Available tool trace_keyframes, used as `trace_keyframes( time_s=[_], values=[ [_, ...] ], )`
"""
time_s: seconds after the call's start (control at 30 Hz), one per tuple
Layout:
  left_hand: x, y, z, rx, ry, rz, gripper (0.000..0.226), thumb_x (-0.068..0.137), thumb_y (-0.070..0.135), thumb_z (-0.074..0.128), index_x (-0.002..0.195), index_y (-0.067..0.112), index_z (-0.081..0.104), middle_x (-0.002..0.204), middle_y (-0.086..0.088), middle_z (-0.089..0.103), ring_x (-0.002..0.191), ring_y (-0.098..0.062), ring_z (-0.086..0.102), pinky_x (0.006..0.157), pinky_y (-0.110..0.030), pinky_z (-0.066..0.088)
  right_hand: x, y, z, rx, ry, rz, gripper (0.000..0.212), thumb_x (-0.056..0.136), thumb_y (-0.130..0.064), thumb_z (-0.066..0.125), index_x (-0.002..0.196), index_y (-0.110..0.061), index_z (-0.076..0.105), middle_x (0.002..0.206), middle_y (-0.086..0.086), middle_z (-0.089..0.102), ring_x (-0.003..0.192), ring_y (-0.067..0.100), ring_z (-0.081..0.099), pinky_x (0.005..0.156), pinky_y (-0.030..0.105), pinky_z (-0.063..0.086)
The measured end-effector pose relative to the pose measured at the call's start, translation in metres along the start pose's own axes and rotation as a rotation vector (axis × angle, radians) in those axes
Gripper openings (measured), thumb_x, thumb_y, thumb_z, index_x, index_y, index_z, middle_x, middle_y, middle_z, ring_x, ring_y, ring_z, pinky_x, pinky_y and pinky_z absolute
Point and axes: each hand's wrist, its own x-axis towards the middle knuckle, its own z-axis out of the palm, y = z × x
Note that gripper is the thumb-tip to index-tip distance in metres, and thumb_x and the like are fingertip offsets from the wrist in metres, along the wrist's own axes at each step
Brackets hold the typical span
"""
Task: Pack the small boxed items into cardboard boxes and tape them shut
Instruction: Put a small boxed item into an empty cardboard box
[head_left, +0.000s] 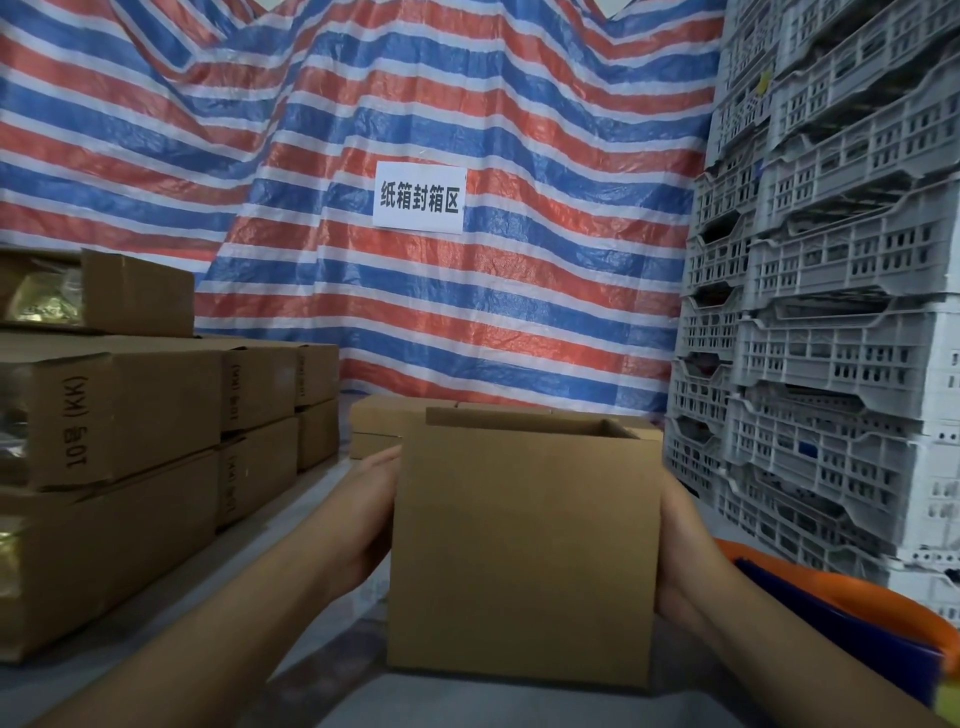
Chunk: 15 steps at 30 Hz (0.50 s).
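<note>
Pressing flat on either side of open cardboard box (522, 545) at lower centre, left hand (371, 514) and right hand (680, 556) with straight fingers, stacked cartons (119, 415) at left, grey crates (831, 312) at right.

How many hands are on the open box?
2. Left hand lies flat against the open box's left side; right hand against its right side. Fingers beyond the box edges are hidden.

A striped red, white and blue tarp (519, 312) bearing a paper sign (420, 196) hangs beside stacked grey crates (841, 291)
</note>
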Motion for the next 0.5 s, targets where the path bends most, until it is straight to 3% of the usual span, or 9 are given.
trace_keyframes(
  time_s=[0.1, 0.2, 0.37, 0.43, 0.5],
  values=[
    [0.000, 0.002, -0.003, -0.035, 0.020, -0.007, 0.037, 0.097, 0.013, 0.050, 0.069, 0.014, 0.075, 0.073, -0.015, 0.067, 0.055, -0.016, 0.067, 0.049, -0.024, 0.053, 0.002, 0.000, -0.002, -0.049, 0.028, 0.004, 0.048, 0.095, -0.041, 0.054, 0.062, -0.015, 0.076, 0.062, 0.005, 0.068, 0.052, 0.017, 0.065, 0.052, 0.028, 0.055],
    [-0.002, 0.003, -0.002, -0.024, -0.022, 0.009, 0.031, 0.096, 0.020, 0.054, 0.077, 0.023, 0.078, 0.076, -0.009, 0.072, 0.062, -0.018, 0.069, 0.052, -0.026, 0.053, 0.002, 0.000, -0.004, -0.167, 0.063, 0.023, 0.050, 0.098, -0.034, 0.051, 0.056, -0.017, 0.071, 0.058, 0.003, 0.064, 0.050, 0.016, 0.061, 0.058, 0.031, 0.049],
    [-0.007, 0.006, 0.000, 0.061, -0.012, 0.052, 0.035, 0.098, 0.023, 0.052, 0.074, 0.024, 0.078, 0.072, -0.005, 0.071, 0.061, -0.014, 0.066, 0.056, -0.025, 0.053, 0.002, -0.003, -0.004, -0.223, 0.059, 0.052, 0.044, 0.096, -0.027, 0.055, 0.055, -0.018, 0.068, 0.056, 0.002, 0.060, 0.048, 0.016, 0.058, 0.053, 0.027, 0.050],
    [-0.009, 0.011, 0.002, 0.112, -0.006, 0.074, 0.039, 0.099, 0.034, 0.048, 0.077, 0.022, 0.078, 0.077, -0.005, 0.072, 0.070, -0.017, 0.067, 0.063, -0.025, 0.053, 0.003, -0.003, -0.004, -0.221, 0.072, 0.058, 0.042, 0.095, -0.028, 0.055, 0.058, -0.016, 0.070, 0.058, 0.003, 0.062, 0.050, 0.017, 0.059, 0.058, 0.031, 0.049],
    [-0.009, 0.015, -0.003, 0.083, -0.058, 0.044, 0.057, 0.095, 0.060, 0.035, 0.094, 0.023, 0.077, 0.095, -0.005, 0.075, 0.090, -0.022, 0.070, 0.080, -0.030, 0.053, 0.003, -0.003, -0.003, -0.197, 0.077, 0.066, 0.037, 0.091, -0.027, 0.058, 0.058, -0.016, 0.071, 0.058, 0.003, 0.062, 0.050, 0.016, 0.060, 0.058, 0.031, 0.049]
  ],
)
